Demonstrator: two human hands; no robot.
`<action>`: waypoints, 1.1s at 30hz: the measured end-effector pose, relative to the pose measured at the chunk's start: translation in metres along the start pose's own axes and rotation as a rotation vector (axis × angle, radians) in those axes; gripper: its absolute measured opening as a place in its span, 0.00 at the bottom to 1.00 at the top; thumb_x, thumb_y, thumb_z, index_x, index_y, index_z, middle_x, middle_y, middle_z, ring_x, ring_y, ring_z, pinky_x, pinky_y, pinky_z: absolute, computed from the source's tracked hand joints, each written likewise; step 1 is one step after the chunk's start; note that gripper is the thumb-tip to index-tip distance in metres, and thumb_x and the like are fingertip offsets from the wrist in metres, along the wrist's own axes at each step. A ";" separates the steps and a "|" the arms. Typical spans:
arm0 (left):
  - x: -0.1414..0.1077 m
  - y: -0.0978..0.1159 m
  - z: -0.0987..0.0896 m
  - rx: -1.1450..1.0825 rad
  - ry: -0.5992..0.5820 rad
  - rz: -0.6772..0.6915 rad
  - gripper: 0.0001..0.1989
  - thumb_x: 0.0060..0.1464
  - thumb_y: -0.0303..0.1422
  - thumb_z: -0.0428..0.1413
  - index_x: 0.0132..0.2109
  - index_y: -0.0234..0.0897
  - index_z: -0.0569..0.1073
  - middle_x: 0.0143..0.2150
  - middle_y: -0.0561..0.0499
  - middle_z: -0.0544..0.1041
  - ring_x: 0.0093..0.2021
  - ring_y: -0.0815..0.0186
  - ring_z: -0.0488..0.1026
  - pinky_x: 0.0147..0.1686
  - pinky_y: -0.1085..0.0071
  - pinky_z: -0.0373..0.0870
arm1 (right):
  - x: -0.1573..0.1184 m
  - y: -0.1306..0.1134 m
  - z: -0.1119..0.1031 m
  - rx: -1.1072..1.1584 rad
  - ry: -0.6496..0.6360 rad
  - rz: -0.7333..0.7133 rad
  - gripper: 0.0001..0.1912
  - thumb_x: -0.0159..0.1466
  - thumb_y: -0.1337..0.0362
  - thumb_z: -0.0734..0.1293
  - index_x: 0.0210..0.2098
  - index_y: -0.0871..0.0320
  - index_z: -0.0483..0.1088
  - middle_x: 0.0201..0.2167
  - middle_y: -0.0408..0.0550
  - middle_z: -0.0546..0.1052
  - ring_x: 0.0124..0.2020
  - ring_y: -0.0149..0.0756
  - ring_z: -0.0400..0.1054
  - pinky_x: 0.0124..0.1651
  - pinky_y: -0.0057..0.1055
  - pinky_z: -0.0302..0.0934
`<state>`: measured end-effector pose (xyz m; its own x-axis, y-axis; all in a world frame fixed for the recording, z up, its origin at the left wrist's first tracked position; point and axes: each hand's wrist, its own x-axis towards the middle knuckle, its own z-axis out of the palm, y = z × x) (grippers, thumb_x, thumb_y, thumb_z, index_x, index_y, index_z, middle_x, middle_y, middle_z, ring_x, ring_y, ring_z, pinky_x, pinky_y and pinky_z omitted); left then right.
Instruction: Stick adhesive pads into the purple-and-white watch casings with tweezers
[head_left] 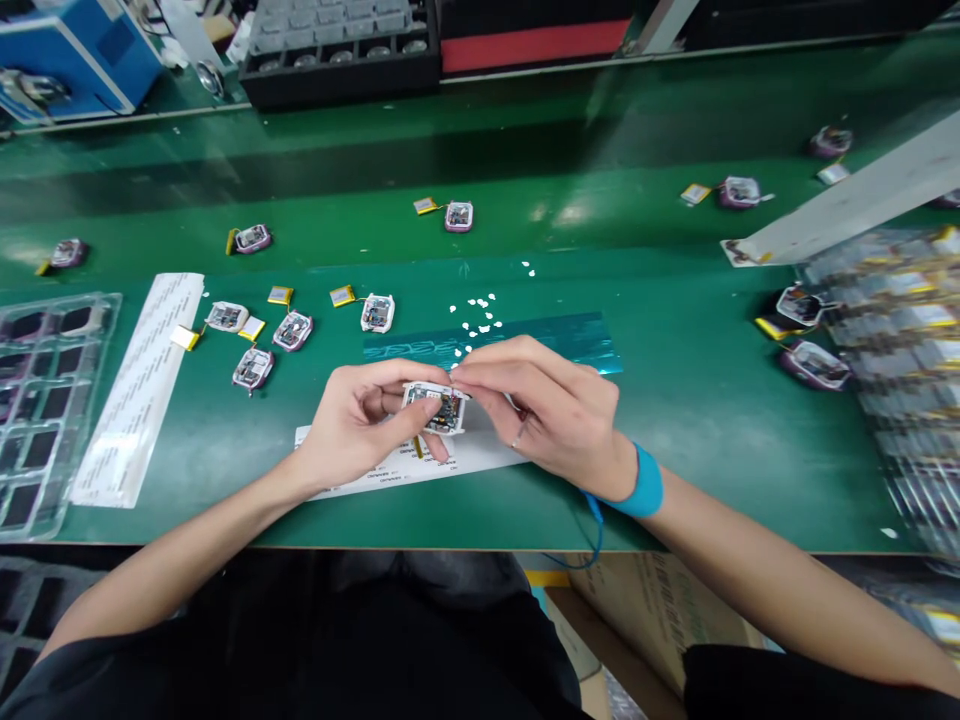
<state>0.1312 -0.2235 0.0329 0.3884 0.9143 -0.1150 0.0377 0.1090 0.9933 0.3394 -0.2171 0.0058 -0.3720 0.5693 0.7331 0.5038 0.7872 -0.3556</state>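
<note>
A small white housing with an open circuit board (442, 412) sits in my left hand (367, 415), thumb over the board and fingers around it. My right hand (551, 405) has thumb and index finger pinched together at the housing's upper right corner; whatever is between the fingertips is too small to make out. A blue band circles the right wrist. Beneath the hands lies a white printed sheet (480, 458). Just beyond them is a shiny blue-green strip (577, 340), with several small white pieces (484, 329) scattered on and behind it.
Several housings with yellow batteries lie left of centre (292, 330) and farther back (459, 216). A clear tray (109, 330) and a white strip (142, 400) are at the left. Stacked trays (911, 350) and a slanted metal post (847, 195) stand right. A black tray (337, 85) sits behind.
</note>
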 end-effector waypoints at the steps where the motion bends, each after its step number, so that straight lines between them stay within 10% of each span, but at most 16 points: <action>1: 0.000 0.000 0.000 0.003 0.000 0.001 0.08 0.55 0.37 0.67 0.42 0.42 0.82 0.28 0.53 0.83 0.21 0.60 0.82 0.24 0.66 0.83 | -0.001 0.001 -0.001 -0.026 -0.016 -0.013 0.11 0.70 0.74 0.66 0.47 0.55 0.75 0.42 0.44 0.83 0.37 0.28 0.78 0.32 0.23 0.70; 7: 0.001 -0.002 0.000 -0.016 -0.010 -0.005 0.06 0.55 0.33 0.66 0.42 0.42 0.82 0.28 0.54 0.82 0.20 0.61 0.81 0.20 0.69 0.79 | -0.006 0.008 -0.005 -0.221 -0.089 -0.152 0.14 0.68 0.75 0.66 0.50 0.56 0.73 0.41 0.43 0.85 0.33 0.30 0.79 0.27 0.24 0.69; 12: 0.002 -0.002 -0.002 0.001 0.008 -0.039 0.08 0.55 0.33 0.66 0.43 0.41 0.80 0.27 0.54 0.81 0.18 0.62 0.79 0.14 0.70 0.73 | -0.001 0.012 -0.007 -0.363 -0.120 0.014 0.21 0.69 0.75 0.63 0.59 0.54 0.71 0.51 0.47 0.83 0.42 0.34 0.81 0.32 0.24 0.72; 33: -0.003 -0.016 0.008 0.233 0.159 0.156 0.07 0.59 0.31 0.62 0.41 0.43 0.71 0.29 0.55 0.81 0.23 0.64 0.81 0.23 0.70 0.79 | -0.003 -0.005 -0.004 -0.489 -0.258 -0.272 0.16 0.73 0.74 0.58 0.50 0.64 0.77 0.51 0.52 0.83 0.31 0.29 0.79 0.28 0.26 0.70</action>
<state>0.1373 -0.2310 0.0174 0.2585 0.9643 0.0575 0.2056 -0.1131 0.9721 0.3414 -0.2239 0.0078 -0.6830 0.4506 0.5748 0.6410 0.7471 0.1759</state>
